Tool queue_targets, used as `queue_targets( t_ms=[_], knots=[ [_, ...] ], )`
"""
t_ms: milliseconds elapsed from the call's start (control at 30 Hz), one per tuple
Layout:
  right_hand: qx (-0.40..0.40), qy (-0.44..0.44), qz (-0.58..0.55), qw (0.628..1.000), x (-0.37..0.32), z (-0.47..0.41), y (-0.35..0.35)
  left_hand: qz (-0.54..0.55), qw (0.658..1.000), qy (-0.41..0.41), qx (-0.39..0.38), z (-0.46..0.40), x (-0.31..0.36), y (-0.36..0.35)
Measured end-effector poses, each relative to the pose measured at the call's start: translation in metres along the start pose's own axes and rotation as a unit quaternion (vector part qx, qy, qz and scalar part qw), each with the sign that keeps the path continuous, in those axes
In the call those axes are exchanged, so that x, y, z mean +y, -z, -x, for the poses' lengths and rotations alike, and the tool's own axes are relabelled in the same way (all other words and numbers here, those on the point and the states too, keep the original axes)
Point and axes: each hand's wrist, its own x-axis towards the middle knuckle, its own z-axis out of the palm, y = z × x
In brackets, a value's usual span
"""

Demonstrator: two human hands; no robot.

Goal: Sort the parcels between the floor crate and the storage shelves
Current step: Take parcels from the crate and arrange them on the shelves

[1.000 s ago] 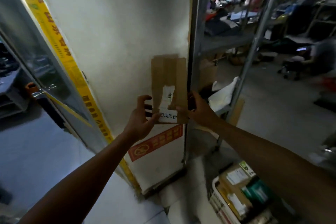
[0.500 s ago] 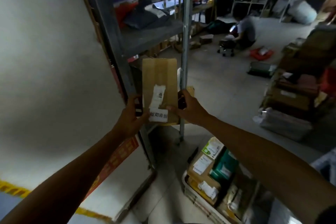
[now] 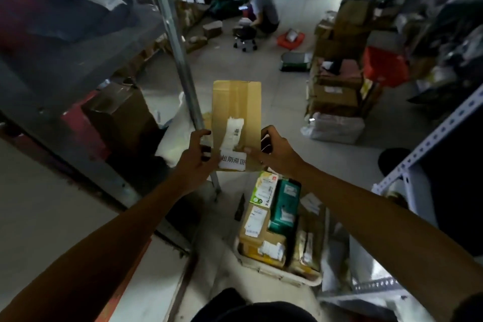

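I hold a flat brown cardboard parcel (image 3: pixel 236 112) upright in front of me, its white labels facing me. My left hand (image 3: pixel 196 157) grips its lower left edge and my right hand (image 3: pixel 274 151) grips its lower right edge, thumb on the front. Below, on the floor, a white crate (image 3: pixel 277 273) holds several parcels, among them a brown box (image 3: pixel 257 232) and a green packet (image 3: pixel 285 206). The grey metal storage shelves (image 3: pixel 86 49) stand to my left, a post (image 3: pixel 177 42) right behind the parcel.
A dark brown box (image 3: pixel 122 117) sits on the lower shelf at left. Stacked cartons (image 3: pixel 337 91) and a red crate (image 3: pixel 384 66) stand at right. A person (image 3: pixel 264 10) crouches on the floor far ahead beside a small wheeled stool (image 3: pixel 245 36). Another white shelf frame (image 3: pixel 428 141) rises at right.
My view has swung right, from the white wall to the aisle and shelves. Both hands keep their grip on the parcel. The floor crate now lies directly below my hands.
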Motion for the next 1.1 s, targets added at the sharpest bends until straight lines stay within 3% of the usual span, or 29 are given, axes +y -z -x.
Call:
queue_targets(
  t_ms=[267, 467, 633, 833, 1100],
  knots=[
    [0.092, -0.157, -0.017, 0.983, 0.054, 0.023, 0.011, 0.077, 0.982, 0.062, -0.162, -0.052, -0.037, -0.047],
    [0.107, -0.285, -0.039, 0.952, 0.123, 0.057, -0.002, 0.109, 0.952, 0.121, -0.26, -0.046, -0.098, -0.108],
    [0.143, -0.375, -0.078, 0.913, 0.232, 0.094, -0.057, 0.091, 0.916, 0.272, -0.282, -0.011, -0.184, -0.172],
    [0.138, -0.467, -0.152, 0.86, 0.364, 0.117, -0.121, 0.052, 0.874, 0.362, -0.319, 0.014, -0.298, -0.243],
    [0.22, -0.533, -0.22, 0.787, 0.452, 0.154, -0.17, 0.016, 0.873, 0.359, -0.329, 0.044, -0.395, -0.311]
  ],
)
